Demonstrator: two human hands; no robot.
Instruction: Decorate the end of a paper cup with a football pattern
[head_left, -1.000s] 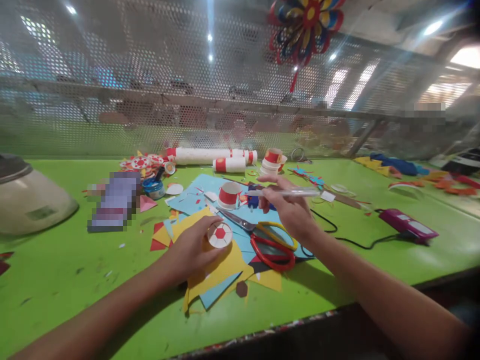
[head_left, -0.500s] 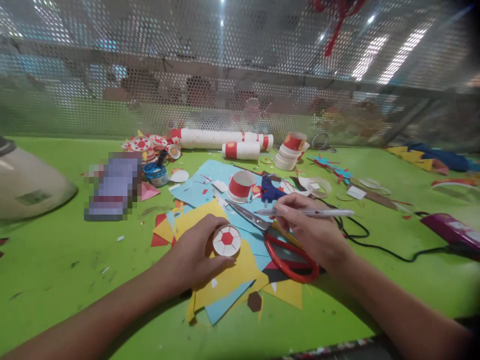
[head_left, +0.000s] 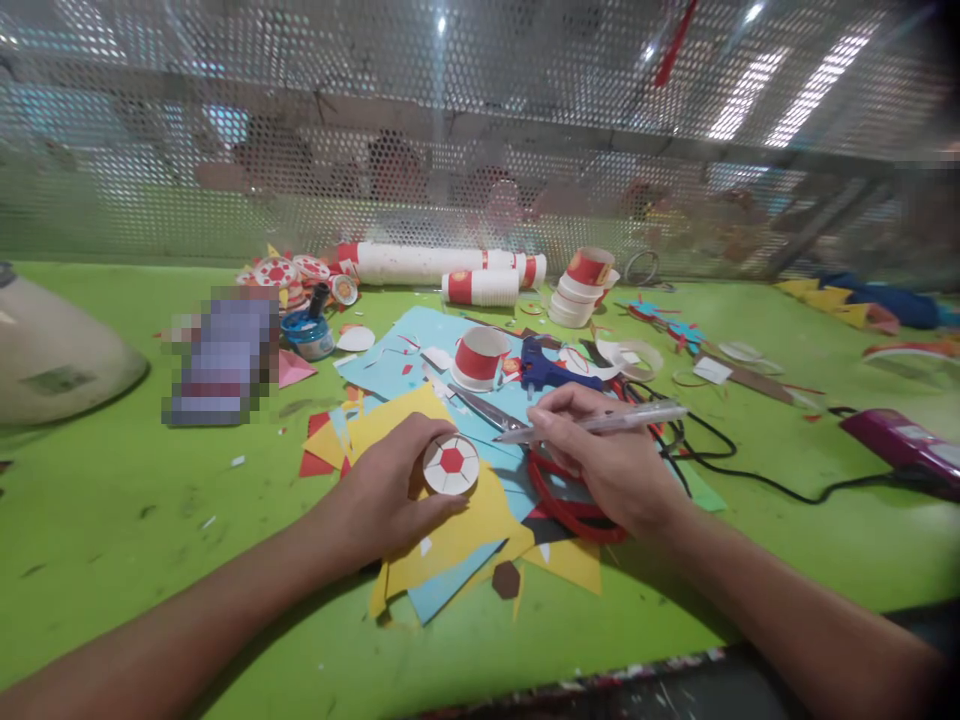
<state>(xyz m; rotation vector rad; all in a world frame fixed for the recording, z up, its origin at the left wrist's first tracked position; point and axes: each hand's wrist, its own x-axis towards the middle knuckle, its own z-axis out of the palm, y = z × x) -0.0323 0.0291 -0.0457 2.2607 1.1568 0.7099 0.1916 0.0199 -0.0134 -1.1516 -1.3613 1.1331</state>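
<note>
Between the thumb and fingers of my left hand [head_left: 382,485] is a small white paper disc [head_left: 466,466], with a red hexagon in its middle and dark lines running out to the edge. My right hand [head_left: 615,460] grips a clear pen [head_left: 637,416] like a writing tool. The pen tip points left, to the right of the disc and apart from it. Under the right hand lie large scissors with red handles [head_left: 541,495], partly covered by it. Yellow paper [head_left: 450,535] and light blue paper [head_left: 405,340] lie beneath both hands.
Beyond the hands stand a cut red-and-white paper cup [head_left: 480,358] and a blue glue gun [head_left: 551,368]. Stacked cups [head_left: 420,264] line the back near a perforated metal screen [head_left: 450,140]. At left are a blue jar [head_left: 311,338] and a blurred phone [head_left: 225,350]. A black cable [head_left: 780,490] crosses at right.
My right hand has brought the pen tip left, closer to the disc, and the pen slopes more. The left hand still holds the disc. The whole view has shifted slightly.
</note>
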